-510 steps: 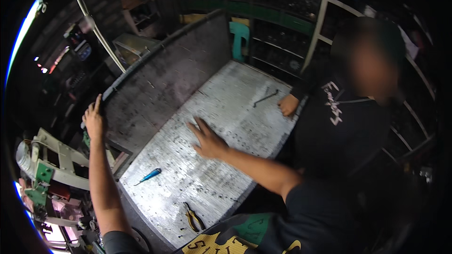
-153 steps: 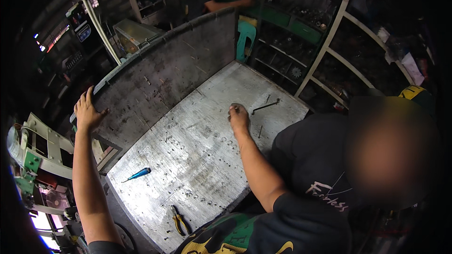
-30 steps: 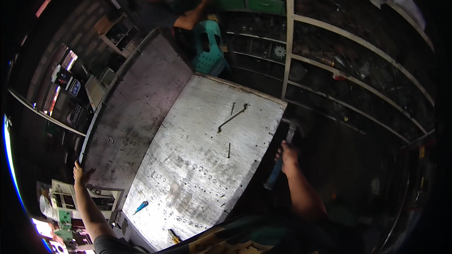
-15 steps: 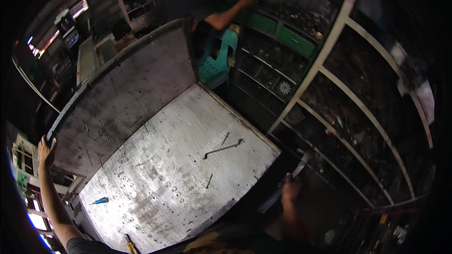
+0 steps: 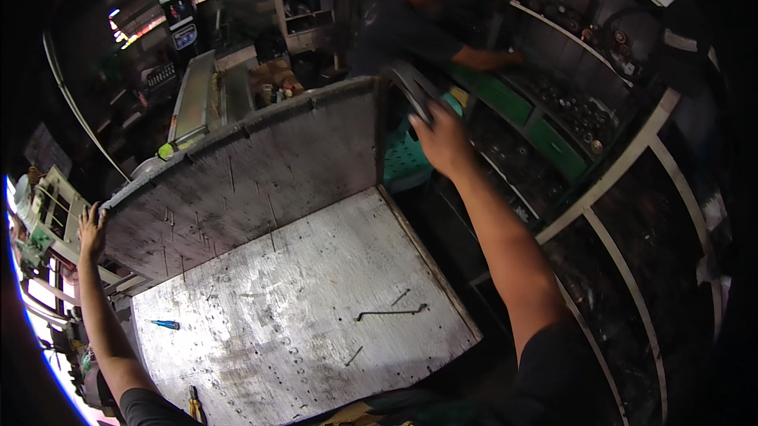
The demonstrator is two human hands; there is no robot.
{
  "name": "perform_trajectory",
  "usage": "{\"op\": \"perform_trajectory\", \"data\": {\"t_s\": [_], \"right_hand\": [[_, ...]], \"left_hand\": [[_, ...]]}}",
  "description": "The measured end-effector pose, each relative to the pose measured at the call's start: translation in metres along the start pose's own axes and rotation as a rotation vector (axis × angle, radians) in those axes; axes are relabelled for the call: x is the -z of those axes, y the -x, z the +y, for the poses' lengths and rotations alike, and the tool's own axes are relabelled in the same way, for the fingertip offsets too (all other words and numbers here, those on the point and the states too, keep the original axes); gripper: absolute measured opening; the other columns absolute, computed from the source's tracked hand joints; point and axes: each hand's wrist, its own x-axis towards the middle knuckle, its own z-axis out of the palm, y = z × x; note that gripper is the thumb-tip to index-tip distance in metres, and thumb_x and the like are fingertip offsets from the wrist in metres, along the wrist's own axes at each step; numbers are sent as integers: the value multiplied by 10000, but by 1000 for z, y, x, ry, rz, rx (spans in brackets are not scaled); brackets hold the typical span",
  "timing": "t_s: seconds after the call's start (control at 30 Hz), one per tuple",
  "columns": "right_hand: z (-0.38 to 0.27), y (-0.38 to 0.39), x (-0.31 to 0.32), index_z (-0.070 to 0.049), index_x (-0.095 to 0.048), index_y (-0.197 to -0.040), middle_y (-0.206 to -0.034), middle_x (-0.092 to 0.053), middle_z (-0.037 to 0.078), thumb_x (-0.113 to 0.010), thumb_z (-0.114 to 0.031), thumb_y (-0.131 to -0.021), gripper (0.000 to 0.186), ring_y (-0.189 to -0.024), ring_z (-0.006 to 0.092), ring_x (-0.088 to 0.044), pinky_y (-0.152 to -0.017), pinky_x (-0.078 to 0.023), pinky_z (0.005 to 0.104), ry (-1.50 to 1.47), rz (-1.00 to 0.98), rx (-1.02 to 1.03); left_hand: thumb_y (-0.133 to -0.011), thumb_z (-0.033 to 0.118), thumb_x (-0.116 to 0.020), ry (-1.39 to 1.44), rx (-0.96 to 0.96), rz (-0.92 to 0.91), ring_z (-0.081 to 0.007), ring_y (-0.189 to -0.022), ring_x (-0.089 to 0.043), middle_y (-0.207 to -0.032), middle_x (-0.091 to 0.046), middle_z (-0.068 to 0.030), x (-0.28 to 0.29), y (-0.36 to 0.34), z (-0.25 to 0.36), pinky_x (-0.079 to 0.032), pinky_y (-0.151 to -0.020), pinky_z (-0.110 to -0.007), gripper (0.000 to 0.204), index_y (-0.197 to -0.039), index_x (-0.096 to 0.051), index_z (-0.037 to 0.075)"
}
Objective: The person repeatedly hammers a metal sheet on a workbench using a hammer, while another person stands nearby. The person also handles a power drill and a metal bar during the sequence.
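Observation:
A worn grey board (image 5: 316, 142) stands upright along the far side of a scuffed pale worktop (image 5: 260, 363). My left hand (image 5: 92, 230) rests against the board's left end, fingers stretched out and spread. Beyond the board's right end, my raised right hand (image 5: 446, 142) is closed on a dark, long slotted tool (image 5: 407, 90), blurred, whose exact kind I cannot make out. On the worktop lie a blue-handled screwdriver (image 5: 164, 323) at the left and yellow-handled pliers (image 5: 195, 405) at the near edge. Toward the right lies a thin metal bar with bent ends (image 5: 391, 313).
Behind the board's right end is a green plastic chair (image 5: 407, 161). Another person (image 5: 403, 27) reaches toward shelves with green drawers (image 5: 501, 98). A pale metal frame (image 5: 624, 165) stands at the right. Shelves and boxes crowd the far left.
My right hand has risen from the lower right to the board's far right end with the dark tool. My left fingers have spread at the board's end. The view has shifted.

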Motion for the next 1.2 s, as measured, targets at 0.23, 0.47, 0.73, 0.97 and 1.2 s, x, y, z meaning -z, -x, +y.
{"op": "perform_trajectory", "data": {"t_s": [0.23,0.47,0.73,0.97,1.2], "right_hand": [[19,-137,-67,6,-749,-1196,-1070,-758,256,-837,-332,-894,461,-1053,424,-730,-950,-555,457,-65,-348,36],[65,-148,-90,-77,-802,-1174,-880,-782,166,-894,-432,-832,501,-871,321,-770,-818,-583,434,-14,-372,193],[80,-159,-93,-100,-792,-1133,-1009,-785,151,-863,-465,-851,467,-995,331,-770,-913,-610,476,-131,-425,328],[82,-169,-83,-55,-804,-1064,-1109,-761,177,-849,-439,-871,432,-1121,339,-732,-959,-595,489,-166,-546,401],[82,-188,-87,-60,-795,-1151,-1058,-785,163,-851,-428,-871,466,-1054,314,-755,-921,-592,453,-116,-661,497]], "left_hand": [[-1067,705,-406,20,148,8,-513,-1584,-233,-1754,-227,-216,-22,-4,-24,-208,-1268,-645,670,-1660,-350,399],[-987,729,-551,-69,333,623,-473,-1547,-336,-1643,-395,-300,-25,94,57,-264,-1254,-603,909,-1660,-366,146],[-838,123,-878,480,32,184,-443,-1555,-323,-1658,-366,-272,-68,547,407,-255,-1291,-509,1028,-1641,-257,-36],[-820,115,-797,497,612,116,-467,-1429,-482,-1512,-508,-330,-57,835,595,-384,-1193,-517,744,-1485,-497,-32],[-854,114,-754,790,1184,-331,-433,-1299,-587,-1387,-607,-320,-142,884,586,-449,-1119,-490,592,-1389,-572,-60]]}}
